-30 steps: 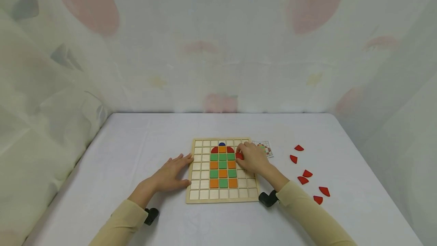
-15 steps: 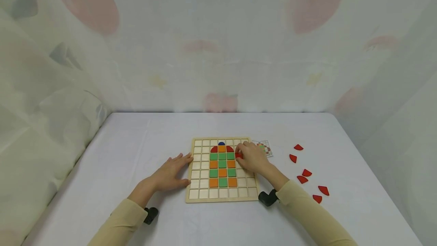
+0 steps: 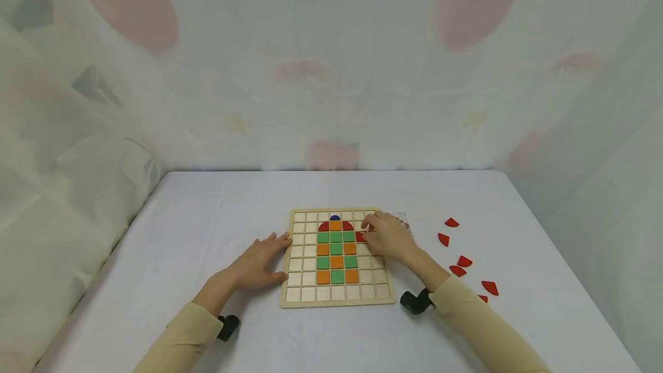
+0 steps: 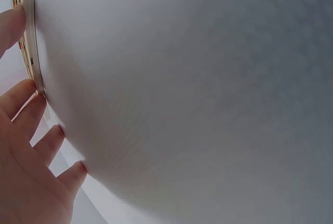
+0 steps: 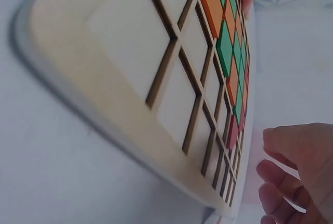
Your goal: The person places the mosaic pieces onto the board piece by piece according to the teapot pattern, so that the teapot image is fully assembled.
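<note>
A wooden grid board (image 3: 300,297) lies on the table with green and orange square tiles, red curved tiles and a blue half-round tile (image 3: 335,217) in its cells. My left hand (image 3: 259,263) is spread at the board's left edge, thumb and fingertips touching its side; in the left wrist view its fingers (image 4: 32,114) are straight. Over the board's right part is my right hand (image 3: 391,238), beside a red tile (image 3: 359,236) in a cell right of the green ones. In the right wrist view the right hand (image 5: 302,166) stands off the board, fingers loosely bent and holding nothing.
Several red quarter-round tiles (image 3: 452,223) lie scattered on the white table (image 3: 233,200) to the right. A printed pattern card (image 3: 403,219) lies behind my right hand, partly covered by it. Patterned cloth (image 3: 331,102) hangs around the table's back and sides.
My right hand has let go of the red tile and shifted slightly to the right, leaving the tile in its cell. The left hand has stayed at the board's edge.
</note>
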Demonstrator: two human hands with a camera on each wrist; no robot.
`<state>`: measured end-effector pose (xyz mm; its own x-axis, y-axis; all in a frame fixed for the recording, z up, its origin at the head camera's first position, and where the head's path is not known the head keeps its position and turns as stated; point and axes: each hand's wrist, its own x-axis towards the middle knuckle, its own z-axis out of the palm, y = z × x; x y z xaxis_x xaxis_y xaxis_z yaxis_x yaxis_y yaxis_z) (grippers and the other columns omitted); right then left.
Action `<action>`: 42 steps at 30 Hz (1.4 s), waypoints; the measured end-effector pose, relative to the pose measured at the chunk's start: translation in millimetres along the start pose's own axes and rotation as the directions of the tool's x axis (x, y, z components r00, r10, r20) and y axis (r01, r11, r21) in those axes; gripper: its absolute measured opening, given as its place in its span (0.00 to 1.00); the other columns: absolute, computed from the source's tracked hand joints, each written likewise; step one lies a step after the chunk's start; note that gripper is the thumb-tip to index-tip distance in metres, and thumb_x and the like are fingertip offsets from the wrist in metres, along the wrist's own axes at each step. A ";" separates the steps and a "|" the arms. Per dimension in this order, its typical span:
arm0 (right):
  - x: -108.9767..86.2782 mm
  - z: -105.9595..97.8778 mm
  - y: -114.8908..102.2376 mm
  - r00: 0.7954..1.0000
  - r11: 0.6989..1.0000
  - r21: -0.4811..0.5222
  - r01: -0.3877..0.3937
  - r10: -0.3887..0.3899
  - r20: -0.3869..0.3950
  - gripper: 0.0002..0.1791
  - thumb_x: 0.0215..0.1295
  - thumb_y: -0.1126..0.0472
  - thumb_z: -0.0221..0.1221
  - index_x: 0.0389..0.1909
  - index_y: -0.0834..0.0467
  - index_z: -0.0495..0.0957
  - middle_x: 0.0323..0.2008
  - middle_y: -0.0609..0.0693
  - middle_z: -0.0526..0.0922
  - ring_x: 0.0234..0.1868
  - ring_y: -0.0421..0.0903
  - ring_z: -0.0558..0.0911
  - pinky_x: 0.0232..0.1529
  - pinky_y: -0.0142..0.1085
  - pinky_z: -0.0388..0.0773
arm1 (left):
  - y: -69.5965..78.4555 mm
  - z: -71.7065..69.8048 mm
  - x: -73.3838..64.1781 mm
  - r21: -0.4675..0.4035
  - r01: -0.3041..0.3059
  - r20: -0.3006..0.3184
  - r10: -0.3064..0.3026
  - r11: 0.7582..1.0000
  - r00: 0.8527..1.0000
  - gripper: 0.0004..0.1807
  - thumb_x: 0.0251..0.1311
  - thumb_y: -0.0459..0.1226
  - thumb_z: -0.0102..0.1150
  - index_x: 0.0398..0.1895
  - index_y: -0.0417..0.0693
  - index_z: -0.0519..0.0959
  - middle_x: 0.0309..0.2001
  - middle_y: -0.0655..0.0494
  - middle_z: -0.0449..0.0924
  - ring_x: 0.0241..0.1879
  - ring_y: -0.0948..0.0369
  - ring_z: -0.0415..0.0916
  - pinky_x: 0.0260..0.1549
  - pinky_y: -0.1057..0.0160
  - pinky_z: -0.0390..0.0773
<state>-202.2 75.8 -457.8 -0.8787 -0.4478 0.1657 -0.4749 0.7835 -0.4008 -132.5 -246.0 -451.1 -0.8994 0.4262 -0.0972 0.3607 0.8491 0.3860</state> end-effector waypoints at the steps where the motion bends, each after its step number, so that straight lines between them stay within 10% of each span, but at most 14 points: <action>1: -1.6 -2.7 1.2 1.000 1.000 0.007 -0.008 0.008 -0.007 0.07 0.56 0.59 0.60 0.36 0.52 0.79 0.31 0.44 0.76 0.31 0.41 0.72 0.30 0.32 0.72 | -0.6 0.3 0.1 0.001 0.002 0.000 -0.002 1.000 1.000 0.40 0.50 0.45 0.64 0.67 0.46 0.62 0.70 0.51 0.54 0.69 0.45 0.50 0.63 0.37 0.48; 17: -38.0 -43.7 58.0 0.989 0.997 0.059 0.048 -0.039 -0.144 0.12 0.55 0.64 0.63 0.41 0.57 0.78 0.33 0.48 0.78 0.34 0.45 0.77 0.31 0.35 0.75 | -3.6 -0.4 -2.6 0.004 0.003 -0.001 -0.003 1.000 1.000 0.40 0.50 0.46 0.65 0.67 0.45 0.62 0.70 0.50 0.55 0.69 0.44 0.50 0.62 0.36 0.49; 42: -57.7 -63.6 148.1 0.950 0.950 0.043 -0.310 0.311 -0.018 0.18 0.58 0.58 0.59 0.44 0.67 0.74 0.37 0.62 0.77 0.36 0.55 0.75 0.37 0.49 0.75 | -2.6 -2.8 -4.6 -0.005 -0.010 -0.002 0.010 1.000 1.000 0.39 0.50 0.45 0.65 0.66 0.43 0.62 0.70 0.48 0.55 0.68 0.43 0.50 0.61 0.35 0.49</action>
<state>-225.0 245.1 -469.5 -0.9834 -0.1747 0.0488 -0.1769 0.8642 -0.4709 -130.0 -251.1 -449.1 -0.8963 0.4340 -0.0912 0.3684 0.8431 0.3917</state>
